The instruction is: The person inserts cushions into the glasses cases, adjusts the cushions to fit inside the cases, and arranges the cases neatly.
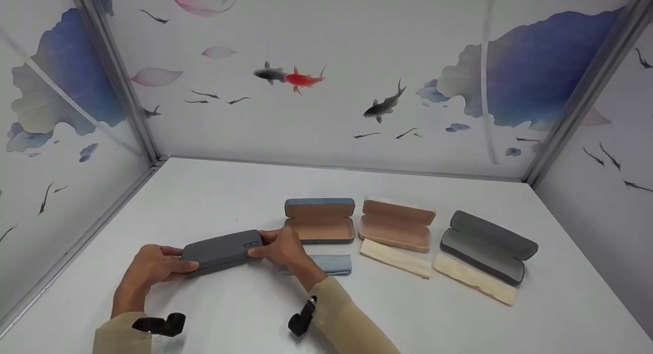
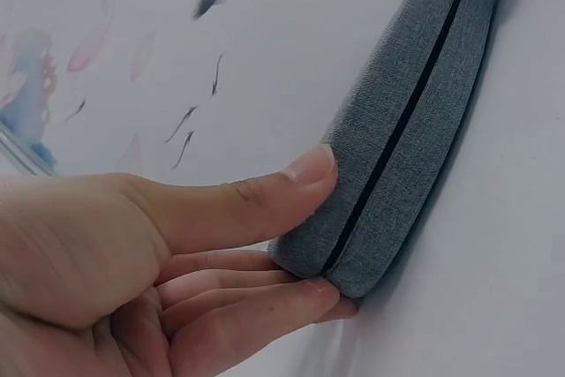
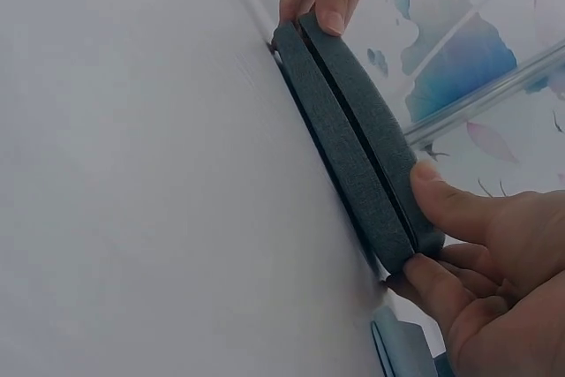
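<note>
A grey fabric glasses case (image 1: pixel 222 249) with a small glasses print on its lid lies between both hands. My left hand (image 1: pixel 152 266) holds its left end, thumb on the upper half and fingers around the end. At the right end, my right hand (image 1: pixel 283 249) grips it near the print, thumb on the lid side. Both wrist views show a narrow dark gap running along the seam of the glasses case (image 2: pixel 402 121). What is inside cannot be seen. Partly behind the right hand is a folded blue cloth (image 1: pixel 334 264).
Three opened glasses cases stand to the right: a blue one (image 1: pixel 320 229), a cream one (image 1: pixel 395 231) with a pinkish lining, and a grey one (image 1: pixel 482 254). Folded cream cloths (image 1: pixel 395 258) lie before the latter two. Printed panels (image 1: pixel 326 129) enclose the white table (image 1: pixel 229 191).
</note>
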`<state>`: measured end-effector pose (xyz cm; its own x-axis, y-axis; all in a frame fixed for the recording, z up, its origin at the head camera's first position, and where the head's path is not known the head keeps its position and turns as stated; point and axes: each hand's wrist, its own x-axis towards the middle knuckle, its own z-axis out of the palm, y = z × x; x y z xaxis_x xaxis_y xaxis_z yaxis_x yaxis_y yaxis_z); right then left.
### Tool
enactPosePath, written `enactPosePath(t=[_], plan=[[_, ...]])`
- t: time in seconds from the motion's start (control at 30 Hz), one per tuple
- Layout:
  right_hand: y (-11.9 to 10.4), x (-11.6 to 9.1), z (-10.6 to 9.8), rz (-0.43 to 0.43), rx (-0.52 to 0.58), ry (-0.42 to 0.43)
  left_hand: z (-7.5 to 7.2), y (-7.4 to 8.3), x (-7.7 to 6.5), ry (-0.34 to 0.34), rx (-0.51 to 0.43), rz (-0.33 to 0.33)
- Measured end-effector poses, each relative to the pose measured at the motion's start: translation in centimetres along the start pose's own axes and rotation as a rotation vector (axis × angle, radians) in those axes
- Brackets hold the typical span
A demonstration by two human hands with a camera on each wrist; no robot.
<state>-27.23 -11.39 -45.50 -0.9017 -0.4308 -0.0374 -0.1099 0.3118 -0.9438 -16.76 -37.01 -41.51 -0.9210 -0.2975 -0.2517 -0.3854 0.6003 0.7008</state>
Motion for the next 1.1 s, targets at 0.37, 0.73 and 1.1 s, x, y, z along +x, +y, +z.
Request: enactPosePath(t=[0.37, 0.73, 1.1], plan=[[-1.2, -0.7, 0.0, -0.011, 0.030, -0.004, -0.4, 1.3, -0.4, -0.028, -0.067, -0.013], [-5.1, -2.5, -3.0, -0.027, 0.028, -0.051, 0.4, 5.9, -2.9, 0.132, -0.064, 0.048], [-10.2, -5.3, -10.1, -0.100, -0.115, -0.013, 1.7, 11.5, -5.2, 0.095, -0.200, 0.165]])
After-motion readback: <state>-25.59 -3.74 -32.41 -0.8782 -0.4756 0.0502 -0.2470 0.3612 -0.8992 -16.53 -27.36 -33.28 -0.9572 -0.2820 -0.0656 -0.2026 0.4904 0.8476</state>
